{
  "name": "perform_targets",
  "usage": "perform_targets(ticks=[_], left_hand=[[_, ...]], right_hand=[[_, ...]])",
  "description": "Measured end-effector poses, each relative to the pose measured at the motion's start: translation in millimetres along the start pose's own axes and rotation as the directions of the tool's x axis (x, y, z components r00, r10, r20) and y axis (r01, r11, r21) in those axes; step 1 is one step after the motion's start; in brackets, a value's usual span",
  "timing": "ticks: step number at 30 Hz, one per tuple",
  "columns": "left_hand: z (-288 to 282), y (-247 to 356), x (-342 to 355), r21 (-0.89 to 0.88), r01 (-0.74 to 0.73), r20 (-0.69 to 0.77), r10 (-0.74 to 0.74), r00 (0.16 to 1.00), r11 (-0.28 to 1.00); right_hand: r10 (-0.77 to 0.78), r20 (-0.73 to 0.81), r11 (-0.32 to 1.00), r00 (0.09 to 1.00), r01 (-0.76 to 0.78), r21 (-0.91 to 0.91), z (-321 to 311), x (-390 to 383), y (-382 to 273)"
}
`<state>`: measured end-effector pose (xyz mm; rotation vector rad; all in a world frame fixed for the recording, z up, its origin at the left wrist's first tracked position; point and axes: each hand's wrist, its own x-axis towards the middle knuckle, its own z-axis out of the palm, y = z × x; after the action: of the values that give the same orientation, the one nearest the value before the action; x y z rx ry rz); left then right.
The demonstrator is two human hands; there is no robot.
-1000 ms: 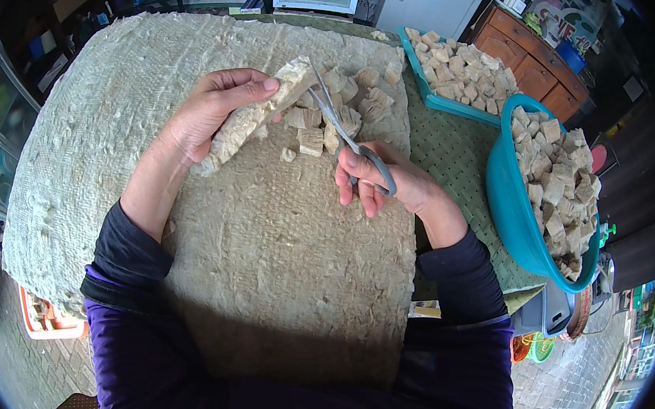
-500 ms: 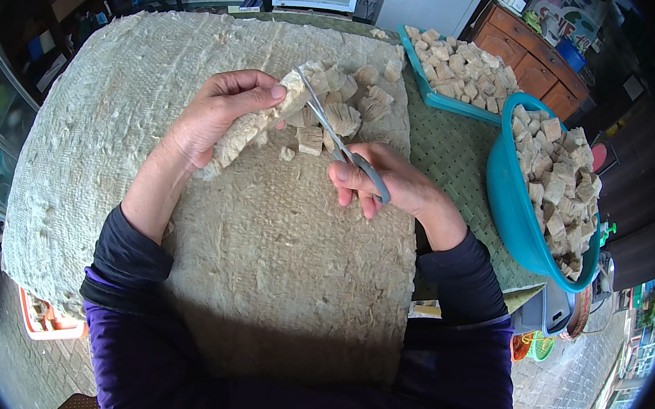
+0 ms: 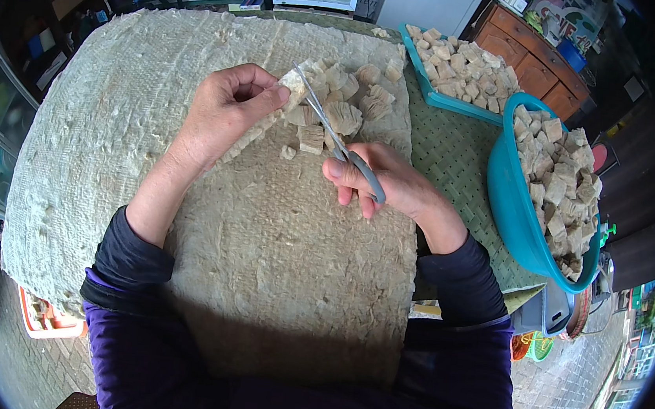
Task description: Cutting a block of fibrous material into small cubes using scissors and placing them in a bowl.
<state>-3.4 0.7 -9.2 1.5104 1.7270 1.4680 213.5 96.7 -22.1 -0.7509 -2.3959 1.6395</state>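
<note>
My left hand [image 3: 225,116] grips a long strip of pale fibrous material [image 3: 290,86] at a slant over a thick, woolly beige slab [image 3: 128,146]. My right hand [image 3: 377,178] holds scissors [image 3: 327,126] with grey handles, fingers through the loops; their metal blades reach up and left across the strip's upper end. Just behind and beside the blades lies a pile of cut beige chunks [image 3: 344,117] on the slab. The lower part of the strip is mostly hidden behind my left hand.
A turquoise bowl [image 3: 503,221] heaped with beige cubes stands at right, on a green woven-pattern surface [image 3: 450,157]. Behind it is a turquoise tray [image 3: 452,102] of cubes. A red crate [image 3: 32,326] sits low at left. A wooden cabinet [image 3: 529,74] and appliances line the back.
My left hand has shifted slightly up and to the right along with the strip. The scissors have tilted slightly, their tips moving left and lower onto the strip's end.
</note>
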Motion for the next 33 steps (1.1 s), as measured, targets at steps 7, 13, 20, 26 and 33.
perform_targets(ticks=[7,13,20,26,33], left_hand=[[3.2,7.4,-1.8,-0.079,0.046,0.093,-0.038,0.995,0.996],[2.1,7.6,-1.2,-0.177,0.074,0.086,-0.06,0.995,0.981],[-3.5,5.4,1.7,-0.204,0.135,0.121,-0.112,0.986,0.97],[1.1,6.0,0.0,-0.216,0.126,0.177,-0.088,0.98,0.968],[0.6,2.4,2.0,-0.217,0.144,0.168,-0.108,0.98,0.966]], right_hand=[[0.033,-0.009,0.999,0.999,-0.034,-0.038,0.8,-0.7,3.8],[0.052,-0.096,0.999,0.994,-0.053,-0.004,4.7,-0.3,0.5],[0.056,-0.097,0.998,0.994,-0.06,-0.034,6.1,0.9,-2.2],[-0.013,-0.056,0.999,0.998,0.016,0.045,3.4,0.8,3.2],[0.052,-0.153,0.998,0.987,-0.058,-0.036,9.2,1.5,-0.1]])
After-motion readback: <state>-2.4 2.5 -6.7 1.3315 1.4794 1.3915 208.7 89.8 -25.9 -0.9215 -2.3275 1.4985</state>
